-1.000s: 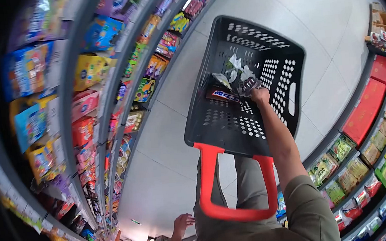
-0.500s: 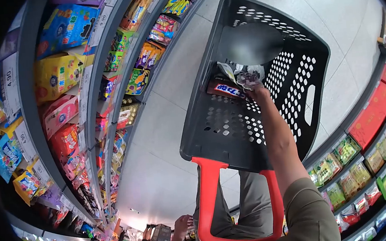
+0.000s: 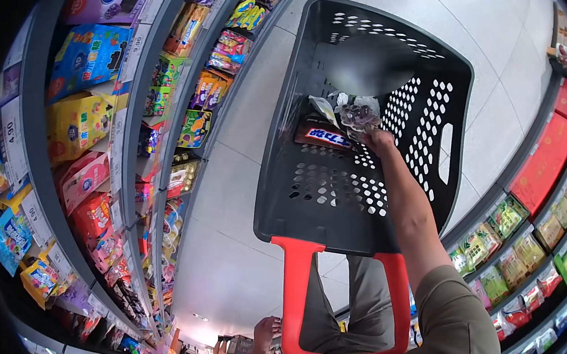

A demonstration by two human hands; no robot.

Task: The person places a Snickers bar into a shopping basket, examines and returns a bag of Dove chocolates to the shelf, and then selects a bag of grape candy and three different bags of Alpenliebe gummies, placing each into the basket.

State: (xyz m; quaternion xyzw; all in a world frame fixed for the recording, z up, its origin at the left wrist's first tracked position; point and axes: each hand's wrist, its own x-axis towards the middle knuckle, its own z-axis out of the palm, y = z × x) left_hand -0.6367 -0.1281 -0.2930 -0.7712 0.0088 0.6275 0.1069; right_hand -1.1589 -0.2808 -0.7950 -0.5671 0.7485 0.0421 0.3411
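My right hand point(image 3: 380, 140) reaches into the dark grey shopping basket point(image 3: 342, 232), its fingers closed on a clear plastic pack point(image 3: 361, 115) with dark purplish contents. A brown candy-bar pack point(image 3: 322, 135) with a blue, white and red label lies just left of that hand on the basket floor. Beside it, partly behind the clear pack, is a pale, crumpled-looking wrapper point(image 3: 323, 109). Left of the basket's red handle point(image 3: 294, 304), my left hand point(image 3: 267, 329) hangs with fingers loosely apart and no object visible in it.
Shelves with candy bags point(image 3: 81, 125) and price tags point(image 3: 12, 142) curve along the left. On the right, a lower shelf holds red boxes point(image 3: 547, 164) and small snack packs point(image 3: 507, 217). Pale floor tiles point(image 3: 230, 188) lie between. A blurred round patch covers part of the basket's far end.
The basket and its contents have shifted slightly left in view. My right hand stays at the clear pack, which shows more fully now. My left hand has barely moved.
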